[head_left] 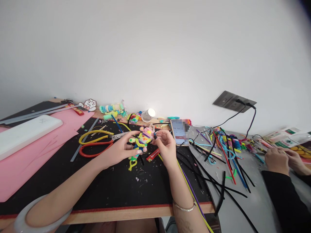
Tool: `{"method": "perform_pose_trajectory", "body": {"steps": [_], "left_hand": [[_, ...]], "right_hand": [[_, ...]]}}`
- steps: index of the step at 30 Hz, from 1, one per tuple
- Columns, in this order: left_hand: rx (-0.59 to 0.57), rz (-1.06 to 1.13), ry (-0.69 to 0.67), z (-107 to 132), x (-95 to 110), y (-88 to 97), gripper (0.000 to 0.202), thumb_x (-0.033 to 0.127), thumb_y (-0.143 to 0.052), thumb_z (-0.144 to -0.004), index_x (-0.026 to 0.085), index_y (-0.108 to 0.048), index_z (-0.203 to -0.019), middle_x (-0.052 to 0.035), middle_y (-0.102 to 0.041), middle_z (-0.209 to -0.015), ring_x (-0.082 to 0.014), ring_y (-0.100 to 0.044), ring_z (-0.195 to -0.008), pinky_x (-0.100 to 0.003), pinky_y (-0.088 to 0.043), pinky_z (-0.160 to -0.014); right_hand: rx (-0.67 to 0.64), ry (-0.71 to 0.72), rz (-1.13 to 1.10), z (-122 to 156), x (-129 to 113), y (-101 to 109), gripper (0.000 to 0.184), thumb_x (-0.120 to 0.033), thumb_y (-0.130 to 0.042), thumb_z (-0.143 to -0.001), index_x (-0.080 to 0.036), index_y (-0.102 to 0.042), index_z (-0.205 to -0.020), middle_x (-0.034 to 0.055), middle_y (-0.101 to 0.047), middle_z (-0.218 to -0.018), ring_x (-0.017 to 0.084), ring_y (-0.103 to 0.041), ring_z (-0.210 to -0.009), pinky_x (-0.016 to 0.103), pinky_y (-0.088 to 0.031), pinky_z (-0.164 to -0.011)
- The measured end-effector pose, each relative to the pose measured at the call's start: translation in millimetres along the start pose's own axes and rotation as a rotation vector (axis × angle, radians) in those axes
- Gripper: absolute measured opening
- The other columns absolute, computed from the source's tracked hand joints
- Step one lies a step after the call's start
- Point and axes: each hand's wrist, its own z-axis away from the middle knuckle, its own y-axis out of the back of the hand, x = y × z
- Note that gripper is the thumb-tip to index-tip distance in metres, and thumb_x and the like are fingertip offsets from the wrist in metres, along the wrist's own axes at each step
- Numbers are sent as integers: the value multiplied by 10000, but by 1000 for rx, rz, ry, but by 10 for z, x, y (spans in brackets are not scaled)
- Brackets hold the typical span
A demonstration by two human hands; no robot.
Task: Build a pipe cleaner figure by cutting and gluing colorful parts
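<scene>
A small colourful pipe-cleaner doll (pixel 145 134), pink, yellow, blue and green, is held above the black mat (pixel 116 184). My left hand (pixel 125 147) grips its body from the left, fingers curved round it. At the doll's right side, my right hand (pixel 165 145) has its thumb and fingers pinched together by a small dark bit at the doll's head; what exactly is in that pinch is hard to make out. Just left of my left hand lie scissors with a yellow and a red handle (pixel 97 150). A red packet (pixel 153 155) lies below the doll.
A phone (pixel 179 132) leans near the wall beside a paper cup (pixel 148 115). Pipe cleaners (pixel 225 155) are strewn over the grey table at right, where another person's hands (pixel 279 160) work. Pink paper (pixel 41 152) and a white box (pixel 31 134) lie left.
</scene>
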Motion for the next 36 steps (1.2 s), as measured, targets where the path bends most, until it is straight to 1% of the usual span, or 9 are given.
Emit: {"method": "perform_pose_trajectory", "body": {"steps": [4,10,16,20,24,27,31,33,36], "left_hand": [[9,0,-3,-10,-22,8,723,386,-671,-706,269,-323,-1330,-95,-499,-1316,-259,-615,-1035,-437,-482,-894],[4,4,3,-10,-14,13,715,382,-672,-708,262,-328,-1323,-94,-508,-1302,-246,-622,-1022,-412,-489,-886],[7,-4,12,-6,-10,8,720,387,-672,-710,271,-318,-1326,-95,-468,-1338,-236,-614,-1033,-396,-486,-889],[26,-30,19,4,4,10,704,396,-665,-712,271,-340,-1325,-88,-398,-1404,-237,-606,-1035,-391,-484,-886],[54,-80,37,-5,-24,30,667,383,-645,-725,300,-359,-1321,-70,-423,-1385,-238,-602,-1022,-387,-496,-853],[79,-96,54,-12,-44,41,675,384,-645,-717,297,-362,-1324,-82,-399,-1401,-234,-612,-990,-381,-507,-820],[65,-77,64,-9,-40,42,679,384,-641,-723,297,-348,-1329,-81,-425,-1376,-226,-613,-976,-372,-502,-824],[62,-74,62,-7,-38,41,671,391,-644,-725,308,-352,-1324,-69,-437,-1363,-226,-605,-989,-371,-494,-838],[57,-69,64,-7,-45,43,683,401,-653,-721,320,-345,-1325,-62,-442,-1357,-232,-595,-1008,-383,-483,-856]], "right_hand": [[-17,-20,-2,5,-13,1,175,-268,-587,-773,-217,-538,-933,9,-587,-859,98,-603,-637,261,-535,-636],[-21,-18,14,-5,-25,3,169,-274,-598,-764,-215,-554,-916,9,-584,-872,94,-609,-634,250,-536,-615],[-18,-31,56,-6,10,9,157,-262,-594,-764,-212,-551,-907,6,-584,-875,98,-592,-673,243,-545,-619],[18,16,100,-9,27,29,119,-229,-569,-770,-206,-585,-886,27,-572,-937,121,-569,-775,237,-544,-615],[51,79,122,-28,20,50,100,-220,-567,-761,-202,-620,-844,51,-554,-1037,160,-550,-914,218,-520,-585],[105,79,88,-38,14,53,102,-229,-577,-756,-195,-622,-841,43,-575,-982,132,-557,-790,213,-494,-542],[195,44,115,-30,11,51,105,-240,-588,-762,-188,-621,-847,3,-608,-772,82,-510,-544,224,-458,-514],[208,46,159,-20,16,50,104,-238,-582,-771,-189,-632,-848,-2,-615,-730,87,-517,-537,232,-458,-531],[201,66,208,-8,26,46,110,-222,-577,-771,-194,-656,-842,15,-646,-787,115,-564,-628,246,-472,-578]]}}
